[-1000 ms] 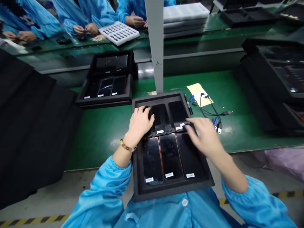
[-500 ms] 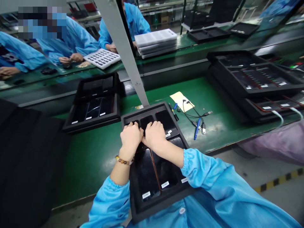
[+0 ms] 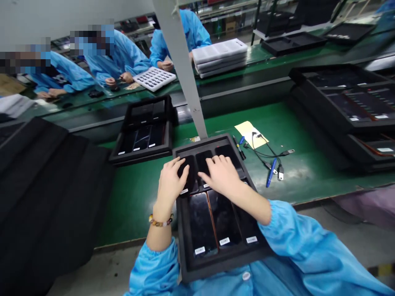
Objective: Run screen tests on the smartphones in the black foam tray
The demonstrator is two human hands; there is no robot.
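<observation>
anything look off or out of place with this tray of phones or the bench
The tray hangs over the bench edge, against the person's coat, only partly supported. The left hand and right hand rest on its far row of phones. Cables and a blue pen lie loose beside it.

Hands, left [image 3: 169, 185] and right [image 3: 222, 176], partly hide far-row phones [image 3: 228, 153].

Light-blue smock [image 3: 286, 271], gathered elastic cuffs [image 3: 156, 248]. Amber-and-dark beaded bracelet [image 3: 160, 222] at wrist of left hand [image 3: 169, 183]. White snap button [image 3: 246, 276] at 6 o'clock.
</observation>
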